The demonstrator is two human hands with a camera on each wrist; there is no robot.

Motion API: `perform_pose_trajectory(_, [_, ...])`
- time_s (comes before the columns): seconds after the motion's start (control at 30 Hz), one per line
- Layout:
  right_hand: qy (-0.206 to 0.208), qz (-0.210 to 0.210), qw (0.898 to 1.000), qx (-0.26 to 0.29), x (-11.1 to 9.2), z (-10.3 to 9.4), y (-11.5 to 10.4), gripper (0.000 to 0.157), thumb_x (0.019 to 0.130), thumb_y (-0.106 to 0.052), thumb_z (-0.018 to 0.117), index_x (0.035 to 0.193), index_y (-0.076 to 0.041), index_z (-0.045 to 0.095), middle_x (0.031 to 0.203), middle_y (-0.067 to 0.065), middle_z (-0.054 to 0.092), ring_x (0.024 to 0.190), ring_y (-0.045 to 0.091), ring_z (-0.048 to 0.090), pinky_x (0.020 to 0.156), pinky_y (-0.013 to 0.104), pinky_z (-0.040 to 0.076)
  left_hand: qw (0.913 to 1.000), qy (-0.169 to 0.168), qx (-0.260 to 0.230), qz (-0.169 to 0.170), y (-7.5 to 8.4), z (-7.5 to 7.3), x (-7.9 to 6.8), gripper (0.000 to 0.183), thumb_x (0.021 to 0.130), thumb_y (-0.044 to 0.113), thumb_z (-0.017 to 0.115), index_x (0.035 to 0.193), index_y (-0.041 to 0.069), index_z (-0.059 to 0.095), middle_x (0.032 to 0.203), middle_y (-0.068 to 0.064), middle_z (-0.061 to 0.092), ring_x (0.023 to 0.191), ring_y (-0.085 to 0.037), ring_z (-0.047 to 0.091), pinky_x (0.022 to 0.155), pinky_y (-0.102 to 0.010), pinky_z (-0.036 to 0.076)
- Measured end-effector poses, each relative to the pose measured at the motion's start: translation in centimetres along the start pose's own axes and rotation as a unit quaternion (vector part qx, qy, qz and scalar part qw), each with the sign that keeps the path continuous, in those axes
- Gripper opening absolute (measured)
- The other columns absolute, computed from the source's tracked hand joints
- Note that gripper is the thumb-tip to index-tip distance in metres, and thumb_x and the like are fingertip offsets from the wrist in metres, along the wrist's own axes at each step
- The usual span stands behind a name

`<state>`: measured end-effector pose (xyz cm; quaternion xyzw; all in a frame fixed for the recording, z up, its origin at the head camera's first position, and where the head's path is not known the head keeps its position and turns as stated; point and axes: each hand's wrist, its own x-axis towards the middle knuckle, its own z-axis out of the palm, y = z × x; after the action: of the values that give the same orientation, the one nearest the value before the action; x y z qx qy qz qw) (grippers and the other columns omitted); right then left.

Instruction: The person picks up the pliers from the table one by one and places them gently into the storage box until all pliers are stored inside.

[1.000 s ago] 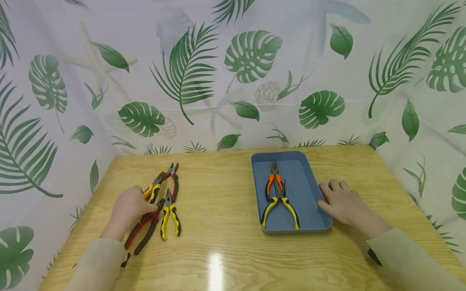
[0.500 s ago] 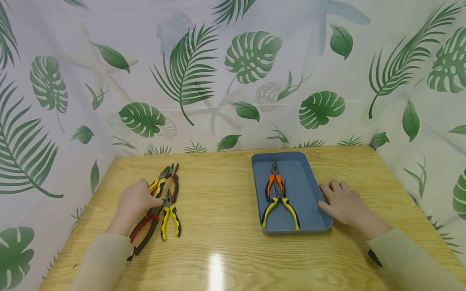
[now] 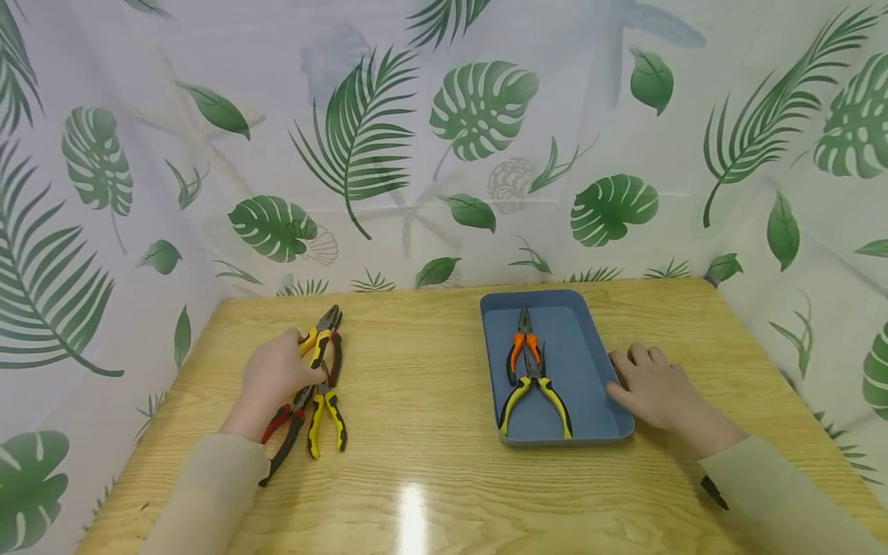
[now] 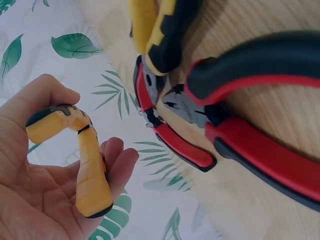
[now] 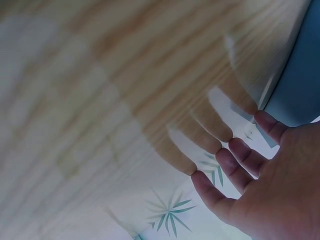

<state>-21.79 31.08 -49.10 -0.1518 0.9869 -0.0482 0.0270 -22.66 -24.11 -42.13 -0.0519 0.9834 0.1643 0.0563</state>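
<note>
My left hand (image 3: 277, 378) grips yellow-and-black pliers (image 3: 321, 345), thumb and fingers around the handles, jaws pointing away. In the left wrist view the two handles (image 4: 92, 167) stand spread in the palm. Below the hand lie large red-and-black pliers (image 3: 284, 439), partly hidden by it. Beside them are yellow-and-black long-nose pliers (image 3: 327, 420). Small red-and-black pliers (image 3: 337, 358) lie farther back, partly covered by the held pair. My right hand (image 3: 655, 389) rests at the right side of a blue tray (image 3: 590, 370); in the right wrist view its fingertips (image 5: 200, 180) touch the tabletop.
Inside the tray lie orange-and-black long-nose pliers (image 3: 524, 347) and, nearer me, yellow-and-black pliers (image 3: 512, 405) with spread handles. The wooden table (image 3: 416, 370) ends at a leaf-print cloth (image 3: 388, 247) behind and on both sides.
My left hand has moved right and away from me with the yellow-and-black pliers, uncovering more tabletop at the left. My right hand and the tray have stayed put.
</note>
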Motion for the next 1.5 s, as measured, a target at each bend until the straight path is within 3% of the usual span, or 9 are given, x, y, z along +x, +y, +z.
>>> perform_pose_trajectory(0.27, [-0.001,0.002,1.0,0.001,0.0,0.0,0.0,0.059,0.106,-0.039,0.05,0.147,0.003,0.055,0.129,0.029,0.055,0.105,0.041,0.051,0.07,0.054,0.046,0.9999,-0.01,0.012,-0.002,1.8,-0.2,0.7,0.074,0.083,0.03,0.086,0.139,-0.004,0.054,0.112,-0.021,0.072,0.081,-0.029,0.062,0.069,-0.04,0.051])
perform_pose_trajectory(0.4, [-0.004,0.003,1.0,0.0,0.0,0.0,-0.1,0.06,0.106,-0.04,0.05,0.148,0.003,0.054,0.132,0.03,0.055,0.107,0.042,0.051,0.071,0.055,0.047,0.9998,0.0,0.011,0.013,2.5,0.1,1.1,0.069,0.083,0.029,0.085,0.137,-0.003,0.055,0.112,-0.02,0.072,0.084,-0.03,0.064,0.073,-0.043,0.054])
perform_pose_trajectory(0.53, [-0.003,0.003,1.0,-0.001,0.0,0.1,-0.1,0.06,0.107,-0.04,0.05,0.148,0.003,0.054,0.132,0.03,0.055,0.107,0.042,0.051,0.071,0.055,0.047,0.9993,0.013,0.008,0.033,3.4,0.4,1.2,0.076,0.084,0.028,0.086,0.143,-0.003,0.05,0.119,-0.022,0.072,0.09,-0.032,0.068,0.078,-0.047,0.057])
perform_pose_trajectory(0.67, [-0.003,0.002,1.0,-0.007,-0.1,0.2,0.0,0.061,0.107,-0.04,0.05,0.148,0.003,0.054,0.132,0.029,0.055,0.107,0.042,0.052,0.071,0.056,0.048,0.999,0.008,-0.003,0.044,4.7,0.8,1.2,0.087,0.085,0.027,0.088,0.15,-0.006,0.042,0.123,-0.025,0.07,0.096,-0.034,0.069,0.083,-0.048,0.058])
perform_pose_trajectory(0.8, [-0.005,0.001,1.0,-0.011,-0.1,0.3,0.1,0.061,0.107,-0.041,0.05,0.149,0.004,0.053,0.132,0.03,0.055,0.109,0.043,0.052,0.073,0.058,0.048,0.999,0.004,-0.011,0.043,5.7,1.5,1.4,0.084,0.084,0.029,0.09,0.145,-0.006,0.044,0.123,-0.024,0.068,0.097,-0.034,0.069,0.084,-0.047,0.059])
perform_pose_trajectory(1.0, [-0.003,0.003,1.0,-0.006,-0.1,0.2,0.0,0.061,0.107,-0.041,0.05,0.149,0.003,0.053,0.132,0.029,0.054,0.109,0.042,0.052,0.072,0.055,0.048,0.9979,0.017,-0.001,0.062,6.9,2.8,1.8,0.078,0.083,0.03,0.09,0.14,-0.005,0.049,0.139,-0.027,0.057,0.123,-0.041,0.06,0.1,-0.054,0.054])
perform_pose_trajectory(1.27, [0.002,0.004,1.0,0.002,-0.1,0.2,-0.1,0.059,0.106,-0.039,0.049,0.147,0.003,0.055,0.126,0.025,0.054,0.1,0.036,0.048,0.067,0.048,0.042,0.9926,0.042,0.022,0.112,9.2,4.0,1.8,0.074,0.081,0.03,0.091,0.137,-0.004,0.054,0.131,-0.025,0.06,0.123,-0.043,0.058,0.104,-0.054,0.052])
perform_pose_trajectory(1.5, [-0.001,0.003,1.0,0.0,0.0,0.3,0.1,0.06,0.106,-0.04,0.049,0.147,0.004,0.054,0.125,0.025,0.054,0.1,0.036,0.048,0.068,0.05,0.043,0.99,0.042,0.02,0.133,11.8,4.5,2.1,0.075,0.08,0.028,0.092,0.137,-0.003,0.055,0.134,-0.025,0.059,0.128,-0.042,0.056,0.107,-0.051,0.051])
